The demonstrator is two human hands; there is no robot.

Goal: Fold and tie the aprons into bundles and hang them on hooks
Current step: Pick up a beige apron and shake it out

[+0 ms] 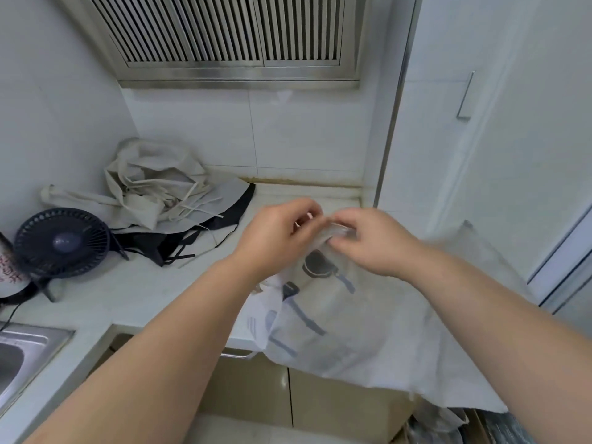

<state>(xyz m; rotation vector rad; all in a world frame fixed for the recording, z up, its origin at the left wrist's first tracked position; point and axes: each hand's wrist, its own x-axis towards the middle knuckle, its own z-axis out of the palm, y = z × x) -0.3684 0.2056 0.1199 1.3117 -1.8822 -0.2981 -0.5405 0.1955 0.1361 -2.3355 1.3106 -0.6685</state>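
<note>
A white stone countertop [134,293] fills a corner of a white-tiled kitchen. Over its front edge hangs a thin white apron printed with dark kitchen utensils [336,318]. The left hand [275,238] and right hand [368,241] are close together, both pinching its bunched top edge with curled fingers. A crumpled heap of beige and black aprons [153,187] lies in the corner behind a small dark blue desk fan [62,243].

A home kitchen: a steel sink [19,350] set in a white desk [134,293], tiled walls [288,136], cabinets [336,402] beneath.
</note>
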